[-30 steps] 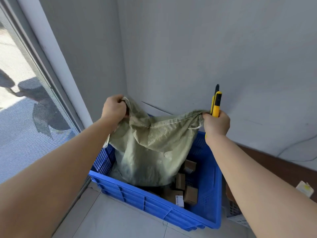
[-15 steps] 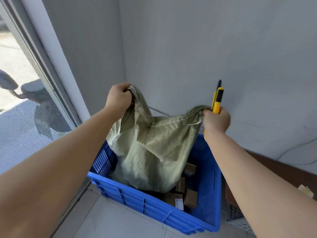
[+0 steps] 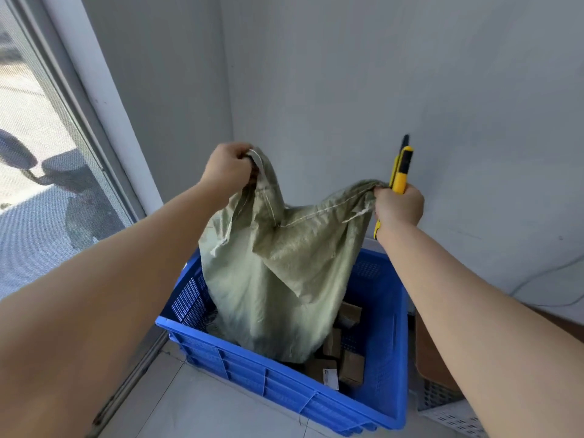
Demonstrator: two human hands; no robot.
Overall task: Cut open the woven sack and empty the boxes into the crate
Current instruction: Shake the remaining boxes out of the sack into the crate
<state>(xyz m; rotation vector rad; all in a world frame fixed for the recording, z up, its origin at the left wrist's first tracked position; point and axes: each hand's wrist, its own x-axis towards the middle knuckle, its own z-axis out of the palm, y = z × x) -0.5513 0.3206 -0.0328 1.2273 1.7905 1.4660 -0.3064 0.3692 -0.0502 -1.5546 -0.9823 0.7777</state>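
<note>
Right now your left hand (image 3: 226, 165) is fisted round one top corner of the woven sack (image 3: 278, 273), fingers curled tight into the bunched cloth. Your right hand (image 3: 398, 205) grips the other top corner, and the same fist holds a yellow utility knife (image 3: 400, 172). The knife's long axis is near upright, leaning slightly right. Its black tip points up along the wall and the butt pokes out below the fist. Can't tell whether the blade is out.

Sack: pale green, hanging between both hands, left corner higher than right. A stitched seam runs along the top edge from hand to hand, sagging in the middle. Long axis is roughly vertical, with the lower end down inside the blue crate (image 3: 284, 384). It's either touching or just over the small brown boxes (image 3: 350, 368); can't tell which. The boxes lie loose on the crate's bottom, toward its right and near side, one with a white label facing up.

The crate has perforated walls and sits on a pale tiled floor (image 3: 196, 406) in a room corner, with plain grey walls (image 3: 410, 74) behind and to the left. A window (image 3: 31, 153) with a mesh screen is at far left, shadows on the ground outside. Just right of the crate is a white perforated basket (image 3: 448, 415) with a brown cardboard piece (image 3: 433, 358) over it. A thin cable (image 3: 534, 279) runs along the right-hand wall.
</note>
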